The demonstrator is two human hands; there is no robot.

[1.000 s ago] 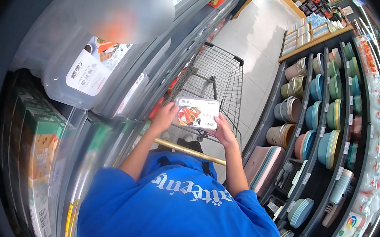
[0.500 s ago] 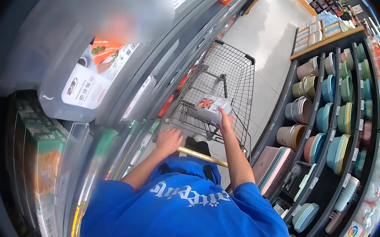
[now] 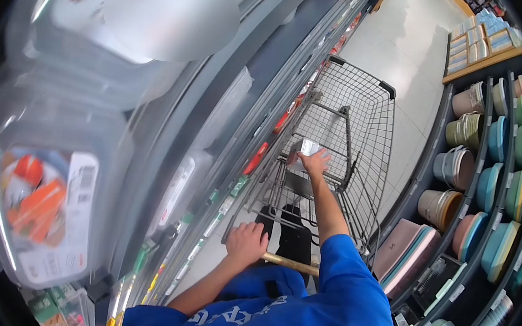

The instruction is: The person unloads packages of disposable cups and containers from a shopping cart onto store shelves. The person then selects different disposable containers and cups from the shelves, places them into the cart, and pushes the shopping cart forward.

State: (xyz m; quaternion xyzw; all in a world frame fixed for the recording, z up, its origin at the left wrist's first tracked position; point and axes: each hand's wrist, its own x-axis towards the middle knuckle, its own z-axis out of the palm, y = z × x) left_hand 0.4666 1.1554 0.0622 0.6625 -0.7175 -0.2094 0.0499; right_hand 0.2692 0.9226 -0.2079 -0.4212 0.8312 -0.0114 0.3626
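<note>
My right hand point(image 3: 315, 161) reaches over the shopping cart point(image 3: 365, 129), holding a clear plastic food container point(image 3: 306, 147) inside the wire basket. Its fingers spread over the near side of the box, whose underside is hidden. My left hand point(image 3: 247, 243) is closed around the left end of the cart's yellowish handle point(image 3: 290, 264). Left of the cart, a large clear storage container point(image 3: 37, 198) with a food-picture label stands on the shelf close to the camera.
Grey shelving point(image 3: 261, 94) runs along the left, close to the cart. On the right, a dark rack point(image 3: 448, 244) holds buckets point(image 3: 453, 166), basins point(image 3: 490, 185) and pink flat boxes point(image 3: 400, 249). A pale tiled floor point(image 3: 406, 26) stretches ahead between them.
My right hand has moved forward and down into the cart with the food container, turning it. The view has shifted, so the cart appears farther right. My left hand stays on the handle.
</note>
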